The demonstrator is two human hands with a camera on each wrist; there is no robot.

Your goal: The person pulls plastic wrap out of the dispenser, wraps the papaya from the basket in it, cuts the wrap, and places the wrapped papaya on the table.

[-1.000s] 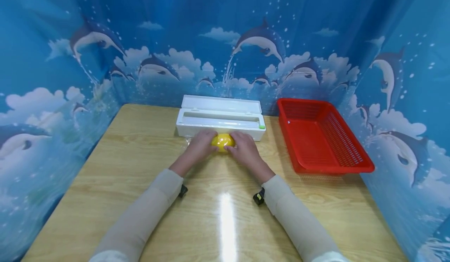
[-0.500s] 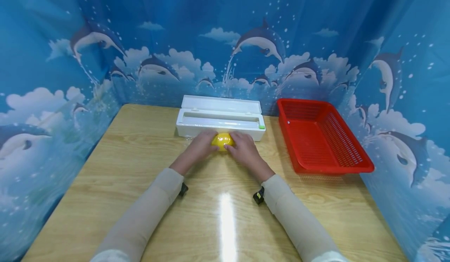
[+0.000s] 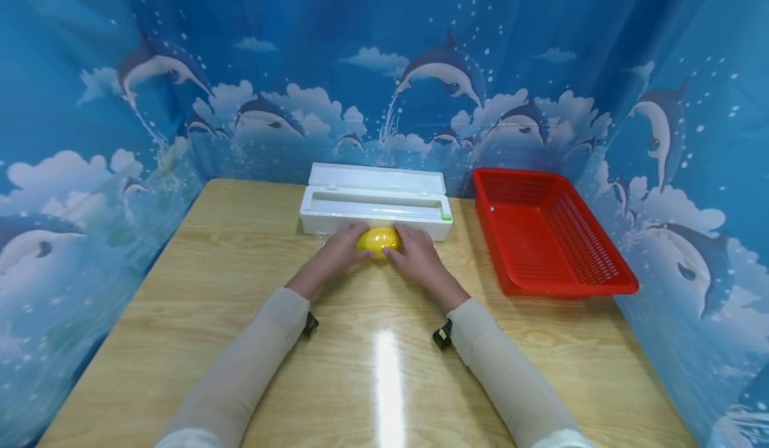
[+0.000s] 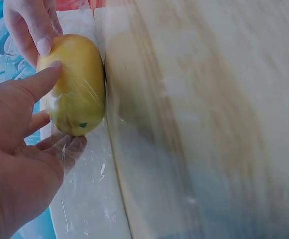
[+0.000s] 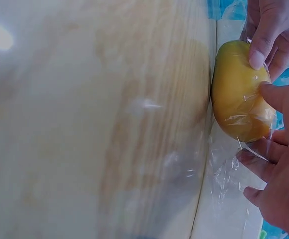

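A yellow mango (image 3: 379,241) with a greenish end lies in front of the white cling film dispenser (image 3: 333,224), between both hands. Clear cling film (image 5: 236,119) covers it with creases and glints, and a loose stretch shows past its ends in the wrist views. My left hand (image 3: 340,250) grips the left end, its thumb on the mango (image 4: 80,74) and several fingers spread against the film. On the other end, my right hand (image 3: 419,250) holds the mango, thumb on top and fingers behind the film. The mango's far side is hidden in the head view.
The dispenser's lid (image 3: 377,177) stands raised at the back, with a small green piece (image 3: 446,217) at its right end. A red plastic basket (image 3: 507,261) stands to the right on the wooden table (image 3: 240,274). Dolphin-print curtains (image 3: 372,101) enclose the table.
My left hand has shifted slightly to the left, and more of the mango's left side shows between the hands. The right hand, dispenser and basket stay nearly where they were.
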